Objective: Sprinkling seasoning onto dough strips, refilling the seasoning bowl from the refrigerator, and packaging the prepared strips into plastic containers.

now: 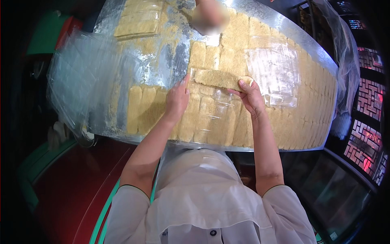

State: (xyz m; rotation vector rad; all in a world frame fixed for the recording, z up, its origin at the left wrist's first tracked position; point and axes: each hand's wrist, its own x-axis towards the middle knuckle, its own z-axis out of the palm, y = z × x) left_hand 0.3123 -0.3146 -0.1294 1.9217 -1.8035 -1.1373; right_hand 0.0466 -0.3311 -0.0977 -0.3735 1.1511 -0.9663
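Note:
My right hand grips the right end of a flat, crumb-coated strip of food, thumb on top and fingers beneath. The strip lies nearly crosswise over a clear, ribbed plastic tray. At the tray's left edge, my left hand rests with its fingers pointing away from me; whether it pinches the edge cannot be told. Under and around the tray, rows of similar coated strips cover much of the metal tabletop. Two strips lie just beyond the tray.
More clear trays lie on the strips at the right. Filled trays are stacked at the far left. Clear plastic sheeting or trays overhang the left edge. Another person, partly blurred, is at the far side. Loose crumbs are scattered on the metal.

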